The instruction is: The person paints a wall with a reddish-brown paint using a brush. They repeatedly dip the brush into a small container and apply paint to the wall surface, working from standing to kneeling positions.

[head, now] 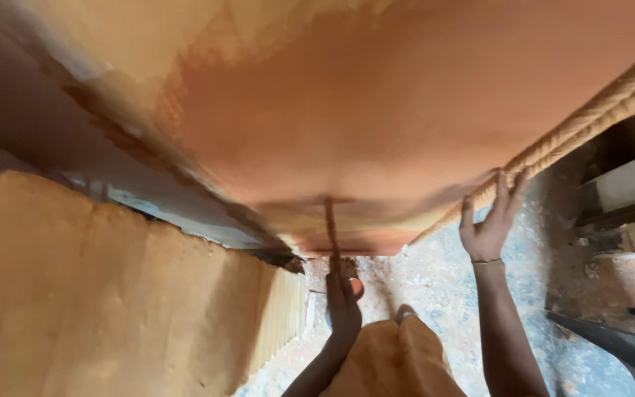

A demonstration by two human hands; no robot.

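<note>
Dusty speckled floor (435, 287) lies below a big orange upholstered piece (376, 110) (bulky, probably heavy, soft-skinned), right hand (490, 220) spread open against its rope-trimmed edge (589, 117), left hand (343, 301) closed around a thin strip (330, 228) underneath

Big orange cushion (376, 110): matt woven cloth, smooth, faintly mottled. Along its right edge, twisted cord trim (589, 117): rope-like, tan, ridged. Right hand (488, 220) touches cord; thin metal bangle (486, 261) on wrist. Left hand (343, 305) at narrow seam strip (330, 228). Foam slab (97, 294) left: yellow, porous, matt, ribbed at right edge. Floor (442, 287): speckled stone, dusty, rough.
</note>
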